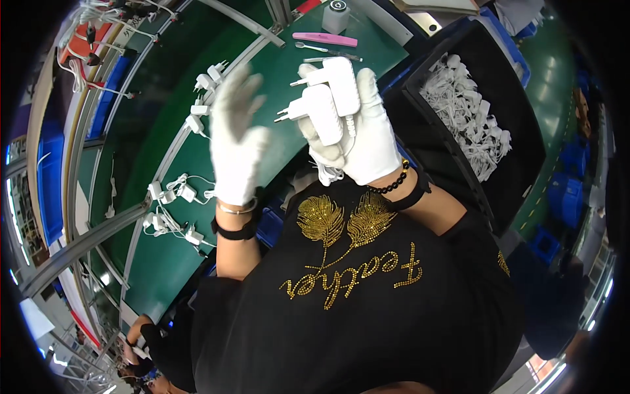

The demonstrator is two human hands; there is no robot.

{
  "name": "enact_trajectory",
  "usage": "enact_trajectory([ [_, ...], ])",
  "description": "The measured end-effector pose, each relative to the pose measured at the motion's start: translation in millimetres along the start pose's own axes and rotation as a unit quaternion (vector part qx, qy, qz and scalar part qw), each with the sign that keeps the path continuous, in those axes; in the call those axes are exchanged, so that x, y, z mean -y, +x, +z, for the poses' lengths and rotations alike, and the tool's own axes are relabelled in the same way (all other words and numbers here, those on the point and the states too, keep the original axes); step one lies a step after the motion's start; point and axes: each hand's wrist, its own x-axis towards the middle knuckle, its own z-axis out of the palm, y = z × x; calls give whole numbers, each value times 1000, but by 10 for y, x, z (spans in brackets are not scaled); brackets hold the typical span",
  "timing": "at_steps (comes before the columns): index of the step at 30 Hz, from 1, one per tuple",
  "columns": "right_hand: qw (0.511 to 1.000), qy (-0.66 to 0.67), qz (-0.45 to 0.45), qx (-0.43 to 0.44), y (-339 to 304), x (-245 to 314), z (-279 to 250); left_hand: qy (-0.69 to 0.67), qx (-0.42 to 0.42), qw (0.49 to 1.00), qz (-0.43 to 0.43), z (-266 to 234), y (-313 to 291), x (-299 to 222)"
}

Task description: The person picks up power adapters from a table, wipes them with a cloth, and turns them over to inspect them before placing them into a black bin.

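Note:
Two white plug-in power adapters [323, 113] lie side by side in my right hand [374, 138], which wears a white glove. Their prongs point left, and a bundled white cable [329, 173] hangs below the palm. My right fingers are wrapped round the adapters. To the left, my left hand [239, 131], also gloved in white, is raised above the green workbench [289, 141]. Its fingers are spread, slightly blurred, and nothing shows in them. More white adapters [195, 123] with cables rest on the bench edge beyond my left hand, and another group [172, 190] sits beside my left wrist.
A black bin [518, 177] full of white adapters [466, 111] stands at my right. On the far end of the bench are a pink strip-shaped tool [325, 39], a toothbrush [327, 50] and a small bottle [335, 18]. Metal rails [85, 240] run along the left; another person's arm [136, 328] shows lower left.

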Motion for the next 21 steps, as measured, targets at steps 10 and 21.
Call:
enact_trajectory([
  [10,993,59,10,99,-311,416,-195,116,-5,987,-112,917,221,114],
  [21,855,-288,-416,118,-1835,2536,-427,24,33,987,-158,1286,262,363],
])
